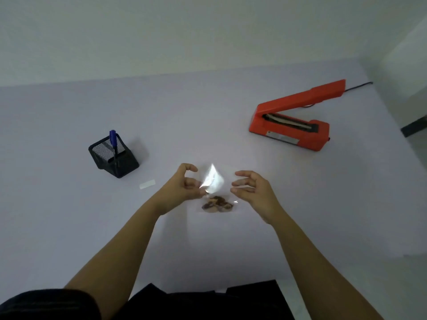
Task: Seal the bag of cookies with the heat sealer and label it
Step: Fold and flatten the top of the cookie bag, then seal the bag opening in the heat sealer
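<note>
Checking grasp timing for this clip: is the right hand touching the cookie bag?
Apart. The head view shows bare table between the open right hand and the cookie bag; only the left hand pinches the bag's edge.

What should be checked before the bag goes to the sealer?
1. Bag held: ok, left hand pinches its upper edge.
2. Right hand on bag: not ok, open and apart from it.
3. Cookies clear of the bag top: ok, they sit at the bottom.
4. Sealer arm raised: ok.
5. Sealer powered: cannot tell.
6. Label and pen ready: ok, label on table, pen in holder.
</note>
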Available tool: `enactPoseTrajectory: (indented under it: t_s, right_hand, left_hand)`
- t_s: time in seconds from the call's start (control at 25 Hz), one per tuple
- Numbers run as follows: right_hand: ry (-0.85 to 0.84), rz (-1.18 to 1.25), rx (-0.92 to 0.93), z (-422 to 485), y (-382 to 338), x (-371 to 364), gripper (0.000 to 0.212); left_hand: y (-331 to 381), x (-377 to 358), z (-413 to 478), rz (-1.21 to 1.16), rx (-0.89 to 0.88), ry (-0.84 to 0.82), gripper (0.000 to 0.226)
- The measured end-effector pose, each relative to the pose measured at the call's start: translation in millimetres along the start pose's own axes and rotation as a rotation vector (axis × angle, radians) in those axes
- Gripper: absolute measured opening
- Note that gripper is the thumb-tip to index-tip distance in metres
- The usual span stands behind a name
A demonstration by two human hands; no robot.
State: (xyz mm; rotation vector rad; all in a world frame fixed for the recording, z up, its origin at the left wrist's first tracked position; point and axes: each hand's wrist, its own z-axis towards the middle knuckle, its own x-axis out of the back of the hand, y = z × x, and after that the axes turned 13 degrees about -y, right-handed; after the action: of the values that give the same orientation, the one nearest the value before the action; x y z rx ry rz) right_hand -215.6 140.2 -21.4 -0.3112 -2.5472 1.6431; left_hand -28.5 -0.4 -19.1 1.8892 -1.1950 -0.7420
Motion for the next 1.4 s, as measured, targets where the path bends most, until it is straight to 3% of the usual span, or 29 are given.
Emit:
enactPoseTrajectory:
  t_s: [0.2, 0.44, 0.64, 0.88, 1.12, 1.4]
  right_hand:
    - [-0.006, 0.009, 0.061, -15.2, -24.6, 55.7, 0.034]
    - [0.032, 0.057, 0.113, -27.8, -35.3, 137.3, 0.029]
    - [0.092, 0.172, 0.09, -23.3, -27.5, 187.8, 0.022]
    - [0.178, 0.302, 0.02, 1.0, -27.7, 212.6, 0.042]
    - [0.139, 0.332, -0.101, 26.1, -26.2, 219.6, 0.012]
    - [0.268, 0.212, -0.126, 51.1, -21.7, 231.1, 0.012]
  left_hand:
    - [45.2, -33.4, 29.0, -0.027, -0.057, 0.0, 0.019]
    - [87.5, -89.8, 83.2, 0.067, -0.149, 0.054, 0.008]
    - [101.8, -131.6, 125.2, 0.056, -0.166, 0.11, 0.013]
    - [100.7, -146.0, 161.1, 0.005, -0.095, 0.217, 0.022]
    - [95.5, -141.6, 185.0, -0.141, -0.054, 0.383, 0.02]
    - [98.8, -141.5, 208.5, -0.188, -0.016, 0.502, 0.022]
